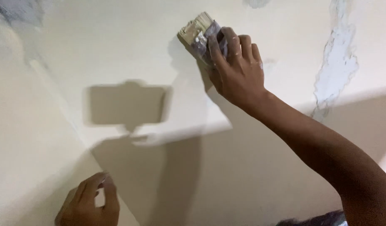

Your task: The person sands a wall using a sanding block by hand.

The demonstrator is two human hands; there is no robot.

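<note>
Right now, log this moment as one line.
right hand: holds brush on wall | left hand: on wall, empty | crack: right of brush

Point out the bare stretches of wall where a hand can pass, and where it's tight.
Bare wall lies wide between the brush in the right hand and the corner edge at left. More bare wall sits below the right forearm, right of the left hand. It is tight right of the brush, by the peeled crack.
</note>
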